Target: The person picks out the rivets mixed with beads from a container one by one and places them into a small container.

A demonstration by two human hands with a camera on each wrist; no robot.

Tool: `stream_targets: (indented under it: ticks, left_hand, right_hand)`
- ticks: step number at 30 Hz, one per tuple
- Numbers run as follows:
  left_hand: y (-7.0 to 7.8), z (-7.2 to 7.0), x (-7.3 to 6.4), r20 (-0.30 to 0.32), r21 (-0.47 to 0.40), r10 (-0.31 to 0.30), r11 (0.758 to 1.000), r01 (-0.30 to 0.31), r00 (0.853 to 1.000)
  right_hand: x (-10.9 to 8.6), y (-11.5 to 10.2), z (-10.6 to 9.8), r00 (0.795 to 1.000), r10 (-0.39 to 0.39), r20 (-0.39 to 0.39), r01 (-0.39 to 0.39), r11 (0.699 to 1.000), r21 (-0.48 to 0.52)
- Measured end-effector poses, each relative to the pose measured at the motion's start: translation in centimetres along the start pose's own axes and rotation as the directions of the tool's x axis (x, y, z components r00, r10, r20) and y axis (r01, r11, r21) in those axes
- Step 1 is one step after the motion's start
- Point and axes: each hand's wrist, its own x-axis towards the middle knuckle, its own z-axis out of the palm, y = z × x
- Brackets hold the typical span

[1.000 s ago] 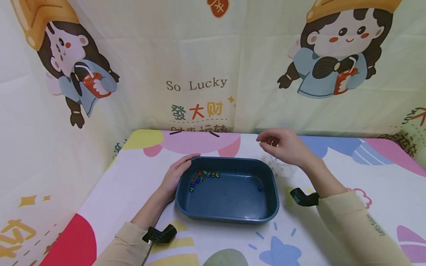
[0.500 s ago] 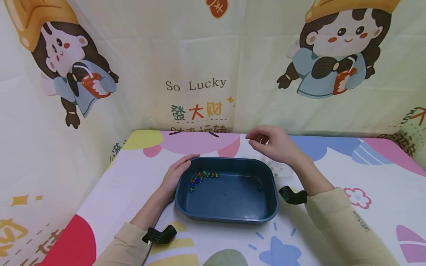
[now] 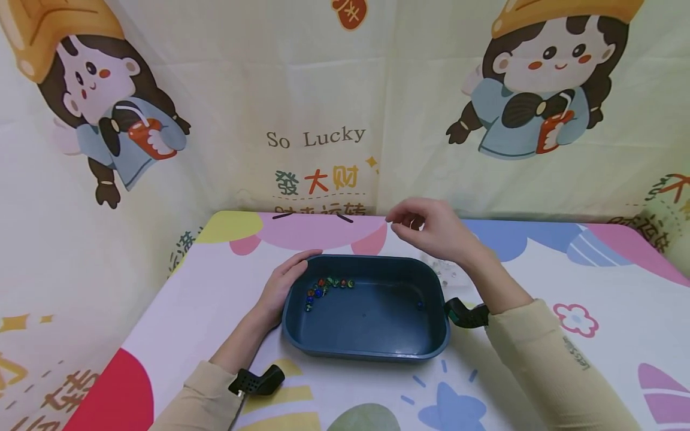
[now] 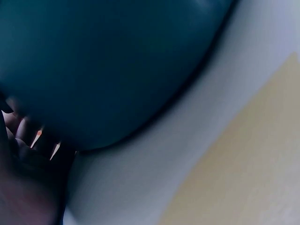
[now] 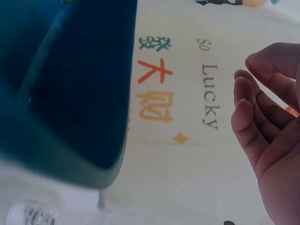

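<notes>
A dark blue plastic basin [image 3: 366,353] stands on the table. Several coloured glass marbles [image 3: 318,293] lie inside along its left and back walls, and a single blue marble [image 3: 420,305] sits near the right wall. My left hand [image 3: 277,290] holds the basin at its back left corner, fingers around the outside and thumb at the rim. My right hand [image 3: 431,230] is raised over the far side of the table, behind the basin's right part. In the right wrist view its fingers [image 5: 243,115] are loosely bent, with nothing seen between them and the thumb.
Right of the basin lies a clear plastic container [image 3: 450,275], partly hidden by my right forearm. A patterned cloth [image 3: 582,269] covers the table, and a printed curtain [image 3: 420,120] hangs right behind its far edge.
My right hand has drifted left and slightly up, away from the clear container and toward the basin. The left hand, basin and marbles keep their places.
</notes>
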Motion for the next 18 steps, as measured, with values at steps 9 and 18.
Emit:
stream_targets:
  ticks: [9, 18]
  left_hand:
    - [0.0, -0.1, 0.0, 0.001, -0.002, 0.0, 1.0, 0.0, 1.0]
    - [0.0, 0.0, 0.0, 0.004, 0.0, 0.001, 1.0, -0.001, 1.0]
  right_hand:
    - [0.7, -0.7, 1.2, 0.999, -0.039, 0.017, 0.038, 0.998, 0.051]
    - [1.0, -0.9, 2.6, 0.998, -0.053, 0.029, 0.05, 0.994, 0.097]
